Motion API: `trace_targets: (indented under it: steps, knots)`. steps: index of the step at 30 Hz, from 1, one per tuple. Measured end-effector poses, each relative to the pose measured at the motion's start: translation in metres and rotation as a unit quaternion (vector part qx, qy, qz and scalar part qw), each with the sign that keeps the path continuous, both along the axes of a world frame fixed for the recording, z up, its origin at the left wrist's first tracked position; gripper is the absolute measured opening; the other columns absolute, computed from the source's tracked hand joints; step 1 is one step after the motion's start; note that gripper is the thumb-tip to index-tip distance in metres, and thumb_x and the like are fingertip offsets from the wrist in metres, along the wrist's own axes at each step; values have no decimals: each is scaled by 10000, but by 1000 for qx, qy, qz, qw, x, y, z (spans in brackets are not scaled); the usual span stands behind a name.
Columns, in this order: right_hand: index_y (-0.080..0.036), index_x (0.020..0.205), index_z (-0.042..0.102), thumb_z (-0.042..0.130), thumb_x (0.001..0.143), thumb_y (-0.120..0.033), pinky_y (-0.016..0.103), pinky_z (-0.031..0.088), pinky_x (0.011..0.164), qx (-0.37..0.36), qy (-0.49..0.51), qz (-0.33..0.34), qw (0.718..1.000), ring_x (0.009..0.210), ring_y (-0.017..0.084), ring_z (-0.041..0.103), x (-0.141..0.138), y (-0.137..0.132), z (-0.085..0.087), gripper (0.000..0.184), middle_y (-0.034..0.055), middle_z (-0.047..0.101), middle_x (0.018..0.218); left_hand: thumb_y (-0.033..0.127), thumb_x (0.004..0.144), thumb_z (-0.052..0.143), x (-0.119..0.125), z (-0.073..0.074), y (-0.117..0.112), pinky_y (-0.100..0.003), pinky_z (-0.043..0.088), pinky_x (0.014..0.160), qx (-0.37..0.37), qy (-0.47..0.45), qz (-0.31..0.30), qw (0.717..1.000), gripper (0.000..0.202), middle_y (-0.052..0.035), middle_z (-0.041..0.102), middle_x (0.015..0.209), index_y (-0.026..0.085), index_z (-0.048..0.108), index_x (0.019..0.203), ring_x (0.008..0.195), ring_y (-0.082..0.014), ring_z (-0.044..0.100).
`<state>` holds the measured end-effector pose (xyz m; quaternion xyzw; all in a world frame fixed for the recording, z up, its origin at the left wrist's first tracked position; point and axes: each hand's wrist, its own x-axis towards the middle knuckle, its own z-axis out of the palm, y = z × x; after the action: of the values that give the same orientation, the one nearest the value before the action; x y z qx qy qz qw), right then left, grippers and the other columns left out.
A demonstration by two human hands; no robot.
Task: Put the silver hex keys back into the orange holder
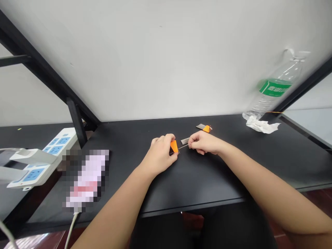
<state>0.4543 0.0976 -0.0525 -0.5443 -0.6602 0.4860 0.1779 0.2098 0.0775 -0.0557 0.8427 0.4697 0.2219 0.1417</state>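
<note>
Pinched upright between the thumb and fingers of my left hand [162,154] is a small orange plastic holder [174,147], which looks like a hex key holder. My right hand [204,142] is closed on one end of a thin metal rod [183,146], perhaps a hex key. The rod's other end reaches the orange holder; whether it sits in a slot is too small to tell. Several silver metal rods [185,140] lie side by side on the black table, partly behind my right fingers. Farther back lies a second orange holder [206,128] with several silver rods in it.
On the black table [207,186], a clear bottle [276,86] with a green label leans at the back right, beside a crumpled tissue [262,125]. At left are a blurred-out phone-like object [88,178] with a white cable and a power strip [55,145]. A wall stands behind.
</note>
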Motion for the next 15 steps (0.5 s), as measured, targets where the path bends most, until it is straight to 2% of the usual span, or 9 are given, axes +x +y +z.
trace_targets:
  steps: [3,7,9,12,15]
  knots:
    - [-192,772,654,625,768,-280,226,305,435,-19,-15,5,1000,452,100,451,8,3,3,93,-31,545,592,270,850,685,-1,0,1,-497,455,1040,-7,5,8,1000,363,-77,685,1153,239,515,1170,1065,-280,654]
    - [-199,704,647,641,758,-252,252,362,512,57,-161,1,985,548,132,508,13,4,10,77,-15,583,624,281,862,677,-1,0,2,-507,445,1041,-12,15,10,1000,349,-71,687,1131,241,519,1170,1045,-270,651]
    - [-205,709,626,627,772,-240,267,392,560,105,-201,-12,974,614,154,549,14,3,13,72,-5,618,678,288,864,676,-1,-1,2,-510,438,1040,-9,18,8,1000,343,-66,687,1116,245,523,1168,1049,-270,647]
    - [-211,844,644,643,797,-257,299,458,704,217,-203,-13,955,808,191,604,12,1,12,66,37,666,928,290,860,679,0,-1,2,-512,434,1038,-6,19,5,1000,339,-62,689,1103,248,528,1161,1039,-269,648]
    - [-211,1048,653,678,794,-252,339,472,849,275,-209,29,938,1019,240,588,8,2,2,258,89,617,1178,290,858,677,1,-1,2,-514,428,1044,-5,18,4,1000,341,-60,691,1112,253,529,1162,1038,-270,651]
